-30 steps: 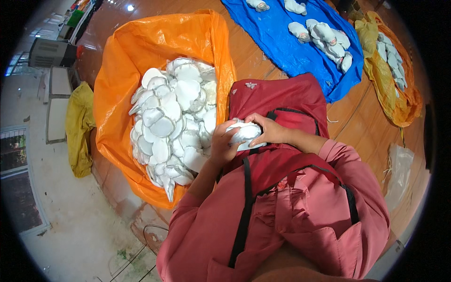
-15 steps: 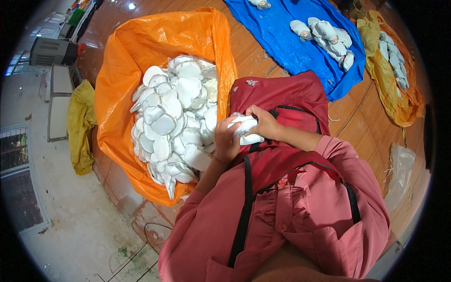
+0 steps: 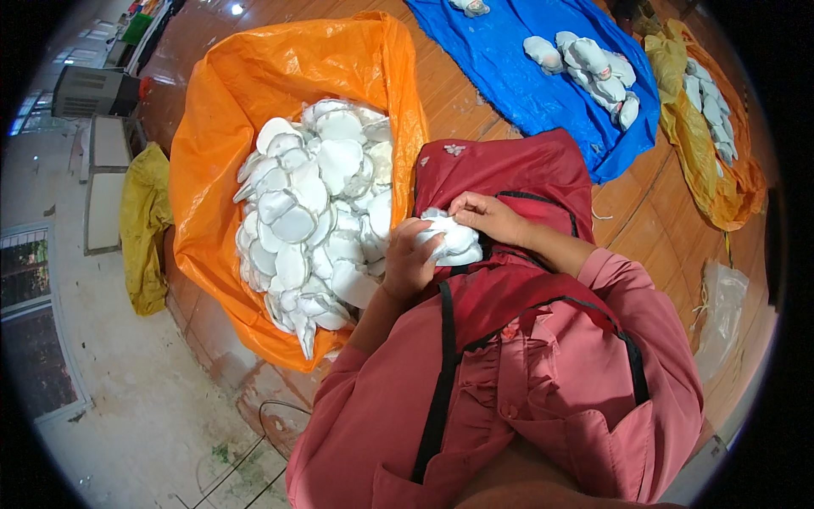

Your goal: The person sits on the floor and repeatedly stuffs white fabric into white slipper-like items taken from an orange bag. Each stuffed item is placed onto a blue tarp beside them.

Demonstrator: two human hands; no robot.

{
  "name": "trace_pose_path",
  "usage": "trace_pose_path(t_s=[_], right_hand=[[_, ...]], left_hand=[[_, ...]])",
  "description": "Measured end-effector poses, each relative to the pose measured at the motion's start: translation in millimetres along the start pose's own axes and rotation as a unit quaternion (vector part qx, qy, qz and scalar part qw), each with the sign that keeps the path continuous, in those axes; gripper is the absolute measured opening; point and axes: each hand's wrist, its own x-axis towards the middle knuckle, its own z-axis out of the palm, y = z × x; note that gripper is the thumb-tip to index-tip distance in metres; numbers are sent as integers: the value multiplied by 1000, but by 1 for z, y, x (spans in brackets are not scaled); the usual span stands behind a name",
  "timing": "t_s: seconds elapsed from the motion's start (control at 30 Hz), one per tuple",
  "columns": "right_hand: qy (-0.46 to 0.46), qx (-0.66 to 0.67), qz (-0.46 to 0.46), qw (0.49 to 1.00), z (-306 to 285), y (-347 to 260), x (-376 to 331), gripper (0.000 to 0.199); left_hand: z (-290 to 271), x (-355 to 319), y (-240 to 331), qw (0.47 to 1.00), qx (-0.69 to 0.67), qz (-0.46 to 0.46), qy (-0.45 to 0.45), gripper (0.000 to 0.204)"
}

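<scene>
A puffy white fabric pad (image 3: 459, 241) is between my hands, above the dark red cloth (image 3: 513, 157) over my lap. My left hand (image 3: 410, 259) is closed round its left side, the thumb out of plain sight. On its upper right edge the fingers of my right hand (image 3: 490, 217) are bent and pinching. Just left of my left hand stands an open orange plastic sack (image 3: 208, 144), heaped with flat, rounded white pads (image 3: 293, 222).
A blue sheet (image 3: 500, 72) at the far right carries bundled white pads (image 3: 596, 68). Beyond it a yellow-orange sack (image 3: 678, 148) holds more. A clear plastic bag (image 3: 721, 310) lies on the tiled floor at right. Yellow sacking (image 3: 146, 229) leans by the left wall.
The white pad has turned and spread out rounder, showing more of its face. My right hand has shifted slightly right and changed its grip; the left hand stays nearly in place.
</scene>
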Motion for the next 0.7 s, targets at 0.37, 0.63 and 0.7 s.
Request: trace_pose_path(t_s=[0.37,0.63,0.7], right_hand=[[-80,-80,96,989,-22,-30,23,22],[-101,-98,78,987,-8,-36,26,21],[-99,-128,46,986,-5,-37,25,20]], left_hand=[[-8,16,6,996,-37,52,-58,58],[-16,21,0,992,-50,72,-87,56],[-18,21,-1,992,-41,77,-93,55]])
